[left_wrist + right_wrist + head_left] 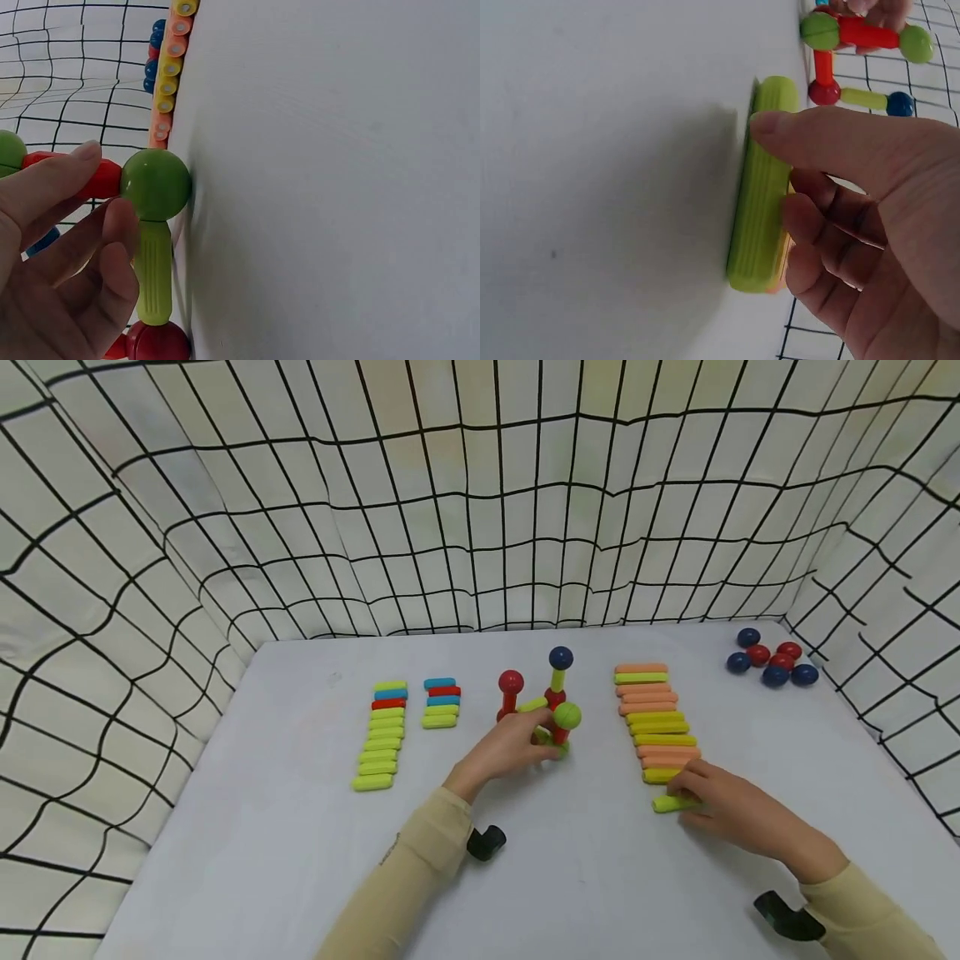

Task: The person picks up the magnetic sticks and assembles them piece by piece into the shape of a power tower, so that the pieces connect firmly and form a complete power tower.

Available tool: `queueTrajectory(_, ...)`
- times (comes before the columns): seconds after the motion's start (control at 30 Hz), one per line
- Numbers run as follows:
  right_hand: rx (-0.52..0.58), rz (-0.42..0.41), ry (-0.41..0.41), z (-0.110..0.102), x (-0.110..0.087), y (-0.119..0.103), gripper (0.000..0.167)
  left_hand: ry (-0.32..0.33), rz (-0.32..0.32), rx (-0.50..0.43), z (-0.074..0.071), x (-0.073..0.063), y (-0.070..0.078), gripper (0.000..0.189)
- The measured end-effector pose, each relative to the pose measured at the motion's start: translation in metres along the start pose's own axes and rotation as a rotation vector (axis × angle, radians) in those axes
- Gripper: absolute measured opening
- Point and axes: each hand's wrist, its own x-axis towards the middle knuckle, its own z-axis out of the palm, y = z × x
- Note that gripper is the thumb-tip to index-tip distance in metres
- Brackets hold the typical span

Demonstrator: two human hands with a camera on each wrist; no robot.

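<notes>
A small frame of balls and rods stands mid-table, with a red ball point(511, 682), a blue ball point(561, 657) and a green ball point(567, 716) at the tops of its uprights. My left hand point(510, 745) pinches the upright red rod point(107, 178) between thumb and fingers. That rod joins a lower green ball point(155, 184), from which a yellow-green rod point(155, 274) runs to a red ball point(159, 343). At the near end of the right-hand row, my right hand point(738, 810) pinches a yellow-green rod point(761, 202), which lies at the tabletop.
Orange and yellow rods point(660, 717) form the right row. Two shorter-rod columns lie left: one mostly yellow-green point(385, 732), one mixed point(442, 701). Blue and red balls point(780, 662) cluster at the back right. Black-lined netting point(480, 510) surrounds the white table point(570, 877).
</notes>
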Motion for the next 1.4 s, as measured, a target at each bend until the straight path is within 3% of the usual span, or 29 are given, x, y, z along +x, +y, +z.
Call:
queueTrajectory(0.13,-0.086,-0.104,0.0,0.002,0.005,-0.006,0.028,0.012,0.021,0.04,0.002,0.002,0.001,0.028)
queueTrajectory(0.23,-0.023,-0.106,0.027,-0.001,0.015,-0.013,0.024,0.007,0.015,0.035,0.001,-0.002,0.001,0.027)
queueTrajectory(0.37,0.209,0.0,0.139,-0.005,0.036,-0.023,0.02,0.014,0.007,0.004,-0.001,-0.008,0.0,0.027)
queueTrajectory(0.47,0.42,0.123,0.198,-0.005,0.055,-0.029,0.032,0.023,0.012,0.008,-0.002,-0.011,0.0,0.027)
queueTrajectory(0.6,0.694,0.267,0.192,-0.003,0.083,-0.036,0.05,0.035,0.015,0.038,-0.001,-0.014,0.001,0.029)
queueTrajectory(0.83,0.969,0.328,0.173,0.0,0.122,-0.048,0.057,0.052,0.03,0.091,-0.002,-0.016,0.0,0.023)
queueTrajectory(1.1,1.086,0.322,0.192,0.004,0.139,-0.053,0.056,0.058,0.034,0.131,-0.001,-0.017,-0.001,0.027)
queueTrajectory(1.4,1.08,0.3,0.21,0.012,0.146,-0.055,0.046,0.071,-0.013,0.068,0.003,-0.016,-0.003,0.025)
